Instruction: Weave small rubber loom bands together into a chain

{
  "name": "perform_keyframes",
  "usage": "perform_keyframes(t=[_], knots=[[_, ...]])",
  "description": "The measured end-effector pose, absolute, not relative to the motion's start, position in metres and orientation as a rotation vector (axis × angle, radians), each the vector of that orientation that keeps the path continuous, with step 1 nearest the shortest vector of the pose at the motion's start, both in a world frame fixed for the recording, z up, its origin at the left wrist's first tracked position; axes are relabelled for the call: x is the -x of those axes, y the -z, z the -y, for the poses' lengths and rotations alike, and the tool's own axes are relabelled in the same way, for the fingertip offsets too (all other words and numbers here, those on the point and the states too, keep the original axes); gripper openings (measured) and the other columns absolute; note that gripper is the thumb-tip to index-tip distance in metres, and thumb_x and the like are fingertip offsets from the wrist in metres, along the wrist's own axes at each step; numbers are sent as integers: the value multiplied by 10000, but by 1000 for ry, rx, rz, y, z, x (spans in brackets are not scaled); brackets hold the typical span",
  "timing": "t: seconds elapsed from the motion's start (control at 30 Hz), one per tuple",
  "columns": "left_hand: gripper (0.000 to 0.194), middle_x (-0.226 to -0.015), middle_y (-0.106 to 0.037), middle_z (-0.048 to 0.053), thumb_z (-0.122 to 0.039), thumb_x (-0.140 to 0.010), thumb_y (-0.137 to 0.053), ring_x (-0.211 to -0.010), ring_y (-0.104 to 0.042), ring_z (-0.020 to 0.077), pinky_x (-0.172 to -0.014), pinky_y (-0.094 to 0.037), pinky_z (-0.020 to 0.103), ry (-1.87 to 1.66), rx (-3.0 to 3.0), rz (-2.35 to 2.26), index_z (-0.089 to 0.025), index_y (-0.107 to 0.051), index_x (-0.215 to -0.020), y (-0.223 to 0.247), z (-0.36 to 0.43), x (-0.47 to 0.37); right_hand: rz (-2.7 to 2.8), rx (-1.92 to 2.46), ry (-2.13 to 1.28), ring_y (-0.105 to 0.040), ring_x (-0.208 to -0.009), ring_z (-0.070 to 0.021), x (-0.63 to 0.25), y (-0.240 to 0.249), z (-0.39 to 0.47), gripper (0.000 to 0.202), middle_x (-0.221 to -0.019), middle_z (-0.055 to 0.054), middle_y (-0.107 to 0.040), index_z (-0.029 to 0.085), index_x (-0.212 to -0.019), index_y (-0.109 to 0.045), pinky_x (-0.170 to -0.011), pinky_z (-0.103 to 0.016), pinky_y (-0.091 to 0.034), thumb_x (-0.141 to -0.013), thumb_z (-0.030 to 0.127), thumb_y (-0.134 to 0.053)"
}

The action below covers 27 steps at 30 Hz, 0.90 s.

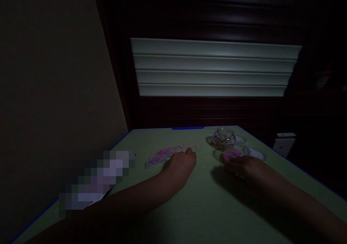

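Observation:
A loose pile of small thin bands (165, 152), pink, purple and pale, lies spread on the green tabletop (189, 208). At the pile's right end is my left hand (183, 162), its fingers closed in a pinch; whatever they may hold is too small to make out. My right hand (245, 167) is wrapped round a small clear jar (235, 153) with pink bands inside. The hand hides the jar's near side. Just behind stands a second clear jar (223, 139), upright, uncapped and partly filled with multicoloured bands.
Two round clear lids lie right of the jars, the nearer lid (256, 153) larger in view. A blurred-out flat object (100, 182) rests at the table's left. Beyond the table are a slatted panel (214, 67), a wall (54, 74) and a white box (283, 145).

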State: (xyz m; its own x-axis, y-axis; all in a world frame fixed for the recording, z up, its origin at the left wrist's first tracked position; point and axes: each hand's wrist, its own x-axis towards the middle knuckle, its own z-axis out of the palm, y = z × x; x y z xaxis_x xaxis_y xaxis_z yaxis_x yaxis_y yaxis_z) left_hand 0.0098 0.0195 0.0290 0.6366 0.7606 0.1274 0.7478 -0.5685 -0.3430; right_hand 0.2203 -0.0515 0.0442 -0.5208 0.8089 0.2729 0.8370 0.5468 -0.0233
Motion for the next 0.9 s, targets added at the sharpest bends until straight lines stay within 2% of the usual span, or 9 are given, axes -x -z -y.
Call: perform_keyframes(t=[0.27, 0.53, 0.73, 0.9], knots=[[239, -900, -594, 100, -18, -800, -391, -739, -619, 205, -627, -502, 321, 107, 2523, 1152, -122, -551, -944, -19, -19, -9, 2522, 1397, 185, -528, -615, -137, -220, -46, 54, 180, -713, -30, -606, 189, -754, -595, -560, -261, -341, -853, 194, -444], [200, -841, -578, 40, -187, -880, -368, -706, -572, 144, -669, -461, 274, 363, 2786, 1044, -159, -564, -851, -21, 1, -16, 2512, 1381, 220, -543, -648, -142, -221, -44, 52, 174, -720, -42, -607, 175, -747, -596, -578, -258, -343, -835, 154, -447], [182, -828, -567, 15, -199, -888, -373, -710, -565, 133, -653, -445, 255, 509, 2837, 927, -172, -552, -877, -6, 0, -18, 2497, 1381, 221, -535, -639, -137, -219, -46, 54, 194, -724, -43, -604, 172, -752, -592, -576, -255, -340, -851, 163, -426], [185, -817, -560, 15, -203, -897, -367, -696, -559, 130, -636, -442, 253, 501, 2830, 847, -164, -546, -872, -8, 1, -18, 2491, 1357, 239, -550, -686, -149, -217, -47, 53, 179, -759, -43, -611, 183, -791, -602, -610, -254, -348, -835, 126, -438]])
